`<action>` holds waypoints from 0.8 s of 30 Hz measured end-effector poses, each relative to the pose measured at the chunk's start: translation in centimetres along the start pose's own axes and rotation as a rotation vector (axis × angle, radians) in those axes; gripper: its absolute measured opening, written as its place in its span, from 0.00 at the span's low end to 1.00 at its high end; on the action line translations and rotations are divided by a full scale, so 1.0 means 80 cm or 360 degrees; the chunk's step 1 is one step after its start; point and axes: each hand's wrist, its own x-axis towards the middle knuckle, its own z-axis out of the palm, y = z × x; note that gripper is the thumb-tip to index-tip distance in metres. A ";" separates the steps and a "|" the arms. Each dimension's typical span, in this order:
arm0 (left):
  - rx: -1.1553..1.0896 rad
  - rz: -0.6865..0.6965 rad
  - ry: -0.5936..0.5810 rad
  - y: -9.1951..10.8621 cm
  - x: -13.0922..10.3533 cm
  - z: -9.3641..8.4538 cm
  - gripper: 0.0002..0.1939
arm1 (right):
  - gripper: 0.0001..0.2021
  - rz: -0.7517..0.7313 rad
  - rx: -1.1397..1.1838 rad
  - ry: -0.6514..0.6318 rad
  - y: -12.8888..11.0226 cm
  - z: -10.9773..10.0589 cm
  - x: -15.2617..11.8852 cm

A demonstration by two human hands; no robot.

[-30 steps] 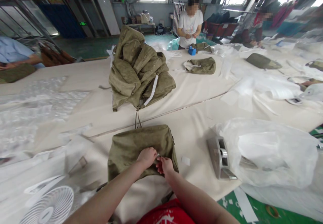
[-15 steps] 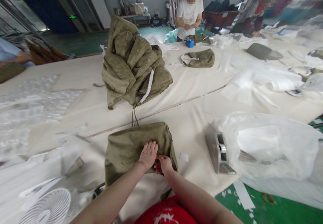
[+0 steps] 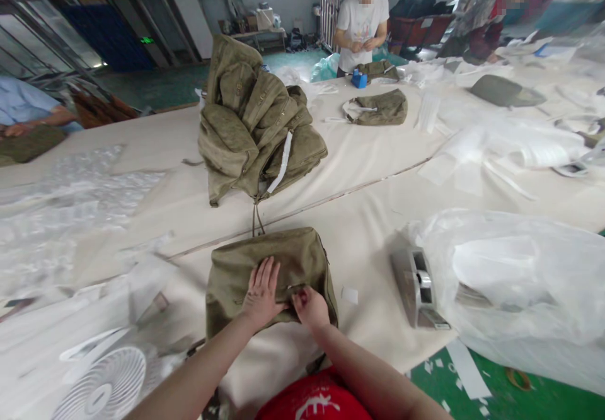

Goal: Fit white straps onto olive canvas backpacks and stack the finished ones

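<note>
An olive fabric bag point(image 3: 231, 268) lies flat on the pale table before me. On its middle rests my left hand point(image 3: 263, 287), palm down with the fingers stretched out. Just to the right, my right hand point(image 3: 309, 306) is closed in a pinch at the bag's zipper near its lower right part. What sits between those fingertips is too small to make out. Beyond the bag stands a heap of olive bags point(image 3: 255, 123) with a white wrapped strap on it.
A grey tape dispenser point(image 3: 416, 287) and clear plastic bags point(image 3: 520, 281) lie at the right. A white fan point(image 3: 101, 391) stands at the lower left. Across the table, a person point(image 3: 362, 23) stands near another olive bag point(image 3: 378, 108). An arm reaches in at the far left.
My left hand has slid left across the bag, its fingers more spread. My right hand has moved slightly up, and the red thing beneath it no longer shows. The whole view has shifted a little.
</note>
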 end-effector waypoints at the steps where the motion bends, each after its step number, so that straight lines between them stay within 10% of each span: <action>1: 0.0013 -0.0143 0.0055 -0.006 -0.014 0.006 0.56 | 0.06 -0.0193 -0.0252 0.0075 -0.005 -0.003 0.000; 5: 0.0007 -0.0461 0.0086 -0.020 -0.044 0.025 0.62 | 0.06 -0.0472 -0.0714 0.0092 -0.021 -0.007 0.008; 24: -0.0038 -0.0484 0.0033 -0.030 -0.046 0.046 0.58 | 0.10 -0.0392 -0.1302 0.0026 -0.049 0.012 0.028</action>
